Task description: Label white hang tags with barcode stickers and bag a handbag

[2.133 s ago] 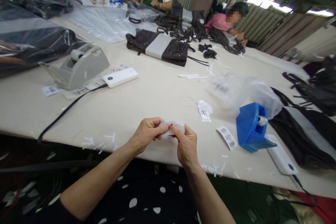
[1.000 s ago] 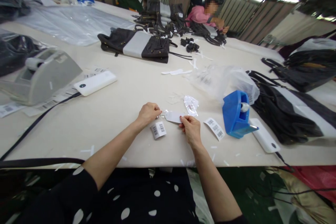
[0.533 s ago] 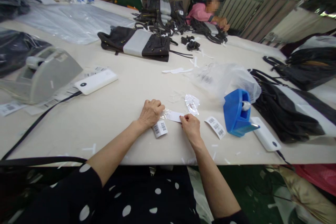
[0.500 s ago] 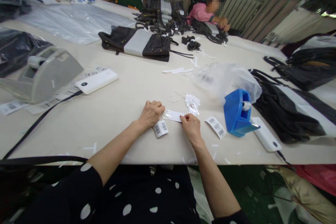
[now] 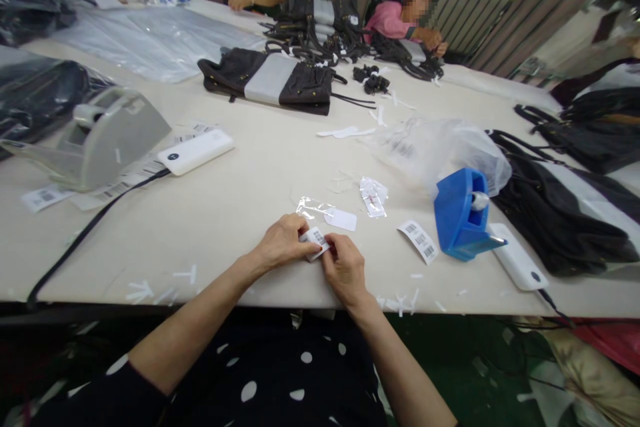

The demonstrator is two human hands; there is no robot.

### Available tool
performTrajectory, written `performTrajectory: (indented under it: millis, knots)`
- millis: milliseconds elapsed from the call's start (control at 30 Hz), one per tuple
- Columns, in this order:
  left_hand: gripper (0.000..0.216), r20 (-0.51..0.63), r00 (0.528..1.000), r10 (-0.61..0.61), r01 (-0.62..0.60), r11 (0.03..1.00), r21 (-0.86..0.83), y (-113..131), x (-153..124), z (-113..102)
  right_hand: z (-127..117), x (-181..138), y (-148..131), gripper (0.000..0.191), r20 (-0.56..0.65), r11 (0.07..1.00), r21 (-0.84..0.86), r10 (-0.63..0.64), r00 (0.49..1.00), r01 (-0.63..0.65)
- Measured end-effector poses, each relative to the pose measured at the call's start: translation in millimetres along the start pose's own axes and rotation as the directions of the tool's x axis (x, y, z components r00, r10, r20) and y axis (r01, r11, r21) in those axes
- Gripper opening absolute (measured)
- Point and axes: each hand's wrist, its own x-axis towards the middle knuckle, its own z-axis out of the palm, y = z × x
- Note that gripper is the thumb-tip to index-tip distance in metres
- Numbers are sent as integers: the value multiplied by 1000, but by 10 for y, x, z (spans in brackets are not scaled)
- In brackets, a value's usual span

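Note:
Between my two hands is a small white barcode label sheet (image 5: 315, 238), held just above the table near its front edge. My left hand (image 5: 283, 240) grips its left side, thumb over the face. The fingers of my right hand (image 5: 345, 265) pinch its right edge. Just beyond them lie a white hang tag (image 5: 341, 219) and a clear plastic sleeve (image 5: 313, 207), both flat on the table. Farther off rests another white tag in shiny plastic (image 5: 373, 197). A second barcode label sheet (image 5: 419, 241) lies to the right of my hands.
A blue tape dispenser (image 5: 461, 213) and a white corded device (image 5: 517, 260) stand right, beside black bags (image 5: 565, 213). On the left are a grey tape dispenser (image 5: 113, 137) and another white device (image 5: 197, 150). A dark folded bag (image 5: 270, 80) lies ahead; two people work across the table (image 5: 250, 153).
Both hands have let go of the hang tag and plastic sleeve, leaving them on the table. They have moved nearer to me and taken hold of the barcode label sheet.

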Motion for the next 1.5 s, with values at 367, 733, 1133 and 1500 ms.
performTrajectory:
  millis: [367, 733, 1133, 1500]
  knots:
    - [21, 285, 958, 28, 216, 584, -783, 111, -245, 86, -197, -22, -14, 30, -328, 946, -104, -324, 887, 307]
    - [37, 247, 965, 88, 165, 531, -831, 129, -340, 123, -381, -129, -176, 39, -195, 964, -28, -263, 945, 263]
    - [18, 220, 972, -77, 220, 613, -759, 180, -361, 149, -354, -130, -204, 31, -50, 979, 71, -187, 981, 191]
    - [17, 223, 974, -48, 207, 595, -777, 299, -393, 169, -267, -171, -229, 15, -24, 932, 346, 125, 992, -109]
